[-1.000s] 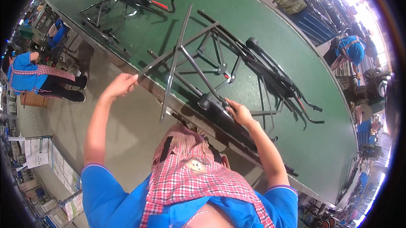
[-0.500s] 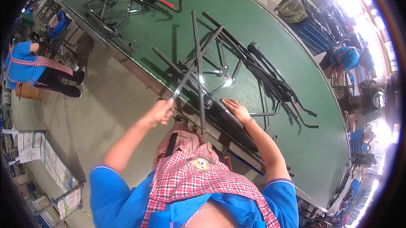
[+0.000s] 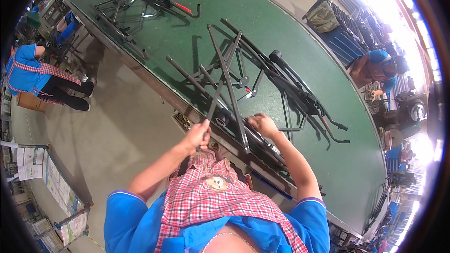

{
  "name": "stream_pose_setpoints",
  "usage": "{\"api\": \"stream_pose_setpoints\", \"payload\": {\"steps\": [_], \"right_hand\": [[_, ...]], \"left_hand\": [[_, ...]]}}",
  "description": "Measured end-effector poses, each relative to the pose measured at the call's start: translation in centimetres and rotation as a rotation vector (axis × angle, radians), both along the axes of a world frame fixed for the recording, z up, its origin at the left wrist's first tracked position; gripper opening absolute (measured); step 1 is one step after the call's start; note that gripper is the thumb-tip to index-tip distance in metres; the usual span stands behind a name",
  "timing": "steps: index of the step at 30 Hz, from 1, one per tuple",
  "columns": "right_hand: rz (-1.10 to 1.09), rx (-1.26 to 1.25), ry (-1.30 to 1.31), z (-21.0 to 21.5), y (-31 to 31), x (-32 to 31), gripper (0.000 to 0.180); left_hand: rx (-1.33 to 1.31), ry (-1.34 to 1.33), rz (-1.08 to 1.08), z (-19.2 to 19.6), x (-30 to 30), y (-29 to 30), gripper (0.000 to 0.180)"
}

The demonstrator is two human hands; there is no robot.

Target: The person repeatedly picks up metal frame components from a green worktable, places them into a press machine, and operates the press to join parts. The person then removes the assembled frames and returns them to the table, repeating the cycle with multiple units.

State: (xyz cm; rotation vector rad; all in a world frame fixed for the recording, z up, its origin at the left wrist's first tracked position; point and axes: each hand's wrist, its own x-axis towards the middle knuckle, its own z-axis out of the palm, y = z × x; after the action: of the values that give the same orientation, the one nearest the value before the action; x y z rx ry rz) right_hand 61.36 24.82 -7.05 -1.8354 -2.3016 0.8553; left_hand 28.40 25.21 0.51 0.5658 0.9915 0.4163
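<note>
Grey metal frame lies on the green table, in the middle of the picture. Left hand is closed around one thin bar. Right hand is curled on the frame's near edge. Best to hold both tight and turn slowly so nothing slips.

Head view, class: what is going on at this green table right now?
A person in a blue shirt and red checked apron stands at a long green table, working on a folding grey metal frame. The left hand grips the lower end of a grey bar of the frame near the table edge; the right hand is closed on the frame's near side. A second frame lies farther along the table, and other workers are nearby.
</note>
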Motion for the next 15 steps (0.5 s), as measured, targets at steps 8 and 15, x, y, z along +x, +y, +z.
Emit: {"api": "stream_pose_setpoints", "payload": {"steps": [8,15], "right_hand": [[-0.070,0.276,-0.087,6.5,3.9,-5.2,0.060],[-0.062,0.570,-0.120,10.3,14.9,1.1,0.065]], "left_hand": [[0.559,0.617,-0.402,3.3,-3.4,3.5,0.038],[0.182,-0.134,-0.407,2.3,4.5,-1.1,0.032]]}}
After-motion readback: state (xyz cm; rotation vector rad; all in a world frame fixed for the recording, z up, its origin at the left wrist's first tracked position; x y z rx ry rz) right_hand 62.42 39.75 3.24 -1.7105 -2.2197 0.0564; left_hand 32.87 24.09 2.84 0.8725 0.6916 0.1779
